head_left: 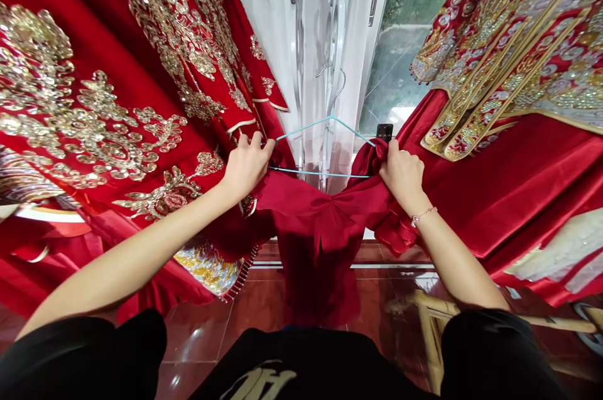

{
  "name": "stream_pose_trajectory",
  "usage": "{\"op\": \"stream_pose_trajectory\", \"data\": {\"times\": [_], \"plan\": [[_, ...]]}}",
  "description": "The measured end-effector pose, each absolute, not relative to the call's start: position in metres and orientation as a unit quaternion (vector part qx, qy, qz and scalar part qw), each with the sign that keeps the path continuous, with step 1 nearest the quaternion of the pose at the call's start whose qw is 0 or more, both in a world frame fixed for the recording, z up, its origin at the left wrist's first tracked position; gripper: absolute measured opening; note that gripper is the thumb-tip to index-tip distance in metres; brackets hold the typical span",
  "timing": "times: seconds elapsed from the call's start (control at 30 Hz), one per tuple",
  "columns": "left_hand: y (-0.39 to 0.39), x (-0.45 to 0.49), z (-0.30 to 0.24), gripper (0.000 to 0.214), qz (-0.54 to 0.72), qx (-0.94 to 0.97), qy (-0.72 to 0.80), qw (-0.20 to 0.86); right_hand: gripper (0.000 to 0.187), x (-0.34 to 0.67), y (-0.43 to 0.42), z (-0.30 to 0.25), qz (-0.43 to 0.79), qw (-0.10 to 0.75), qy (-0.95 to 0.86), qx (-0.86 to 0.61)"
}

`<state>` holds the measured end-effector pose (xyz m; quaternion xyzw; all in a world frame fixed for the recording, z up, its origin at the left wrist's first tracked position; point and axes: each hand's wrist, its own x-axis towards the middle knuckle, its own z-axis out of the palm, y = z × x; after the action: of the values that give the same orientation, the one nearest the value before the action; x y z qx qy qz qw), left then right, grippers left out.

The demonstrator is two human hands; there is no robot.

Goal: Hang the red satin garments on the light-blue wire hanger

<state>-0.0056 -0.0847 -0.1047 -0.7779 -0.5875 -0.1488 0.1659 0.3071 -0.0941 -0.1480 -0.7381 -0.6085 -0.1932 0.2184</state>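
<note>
White sheer curtain (273, 10), daylit window (409, 42), glossy red-brown floor tiles (202, 337).

Small black device (384, 132): reddish digits on its display, too small to read.
Black shirt (301, 362): pale brush-stroke print, cut off, not legible.

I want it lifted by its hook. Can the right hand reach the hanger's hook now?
Probably yes: the hook stands bare just above, but the right hand is gripping the red garment.
</note>
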Motion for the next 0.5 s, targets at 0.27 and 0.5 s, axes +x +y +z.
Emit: {"op": "stream_pose_trajectory", "data": {"times": [0.27, 0.5], "plan": [[-0.033, -0.006, -0.063, 0.044, -0.081, -0.79, -0.597, 0.117, 0.012, 0.335, -0.08, -0.125, -0.136, 0.229, -0.632, -0.728], [-0.006, -0.059, -0.044, 0.031, -0.177, -0.78, -0.601, 0.011, 0.009, 0.367, -0.072, -0.139, 0.212, 0.516, -0.491, -0.669]]}}
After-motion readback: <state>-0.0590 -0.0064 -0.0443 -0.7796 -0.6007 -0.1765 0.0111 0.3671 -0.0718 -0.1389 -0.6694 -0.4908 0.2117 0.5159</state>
